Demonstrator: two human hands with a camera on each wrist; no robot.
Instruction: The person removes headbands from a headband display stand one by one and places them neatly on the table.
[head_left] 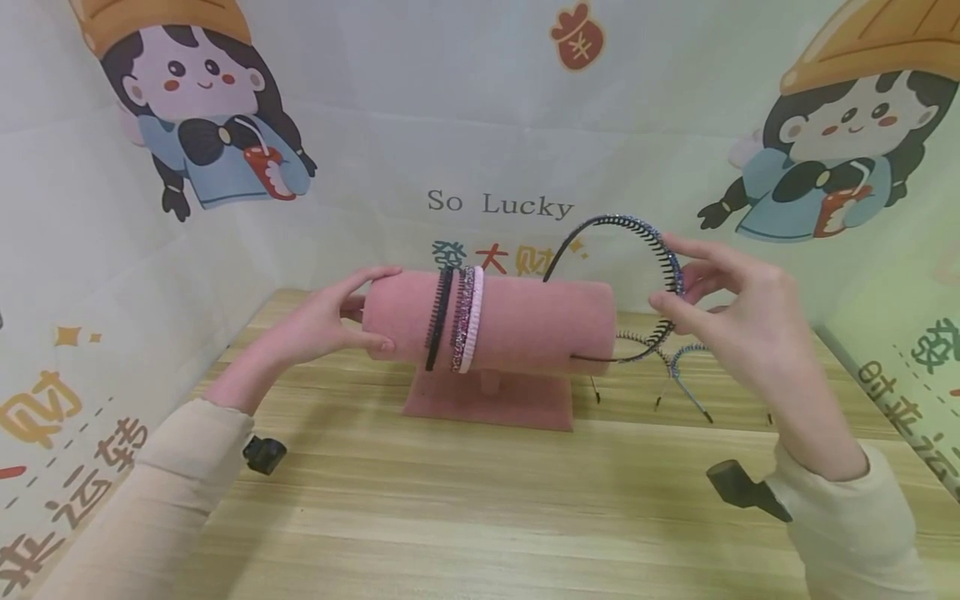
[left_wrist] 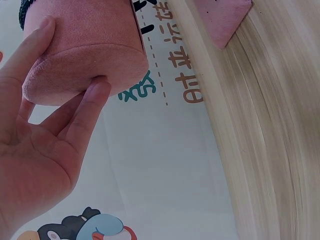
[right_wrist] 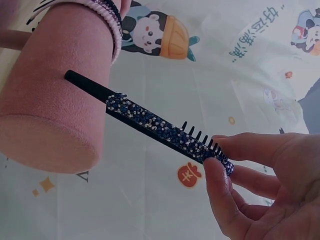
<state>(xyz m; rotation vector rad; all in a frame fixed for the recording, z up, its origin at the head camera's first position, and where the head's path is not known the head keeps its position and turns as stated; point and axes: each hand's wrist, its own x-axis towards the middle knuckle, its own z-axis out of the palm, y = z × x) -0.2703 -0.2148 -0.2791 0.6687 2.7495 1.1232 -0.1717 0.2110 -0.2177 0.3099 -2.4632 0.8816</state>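
Left hand [head_left: 330, 321]: at left of centre in the head view, it gripped the left end of the pink roll [head_left: 547, 312]; its thumb and fingers [left_wrist: 90, 107] were spread over the side and the end face.
Right hand [head_left: 738, 304]: at right of centre, its thumb and fingers [right_wrist: 240, 147] pinched the glitter headband at the curve.
Glitter headband [right_wrist: 150, 122]: it stood right of centre, opening leftward, its two arms reaching past the right end of the roll, one in front and one behind; whether the tips touched the roll could not be told. Blue and silver bits covered the outside, and black teeth lined the inside.
Roll: it lay level across the middle of the frame, on a short post [head_left: 490, 383] over a pink base [head_left: 517, 410].
Worn on the roll: a black headband [head_left: 440, 317], then a purple headband [head_left: 462, 317] and a white headband [head_left: 474, 317] side by side, left of the frame's centre.
Behind, at right: further headbands [head_left: 692, 396] stood on the table [head_left: 375, 517], partly hidden.
Backdrop [head_left: 360, 125]: pale cloth with "So Lucky" near the centre and a cartoon figure at upper left and upper right.
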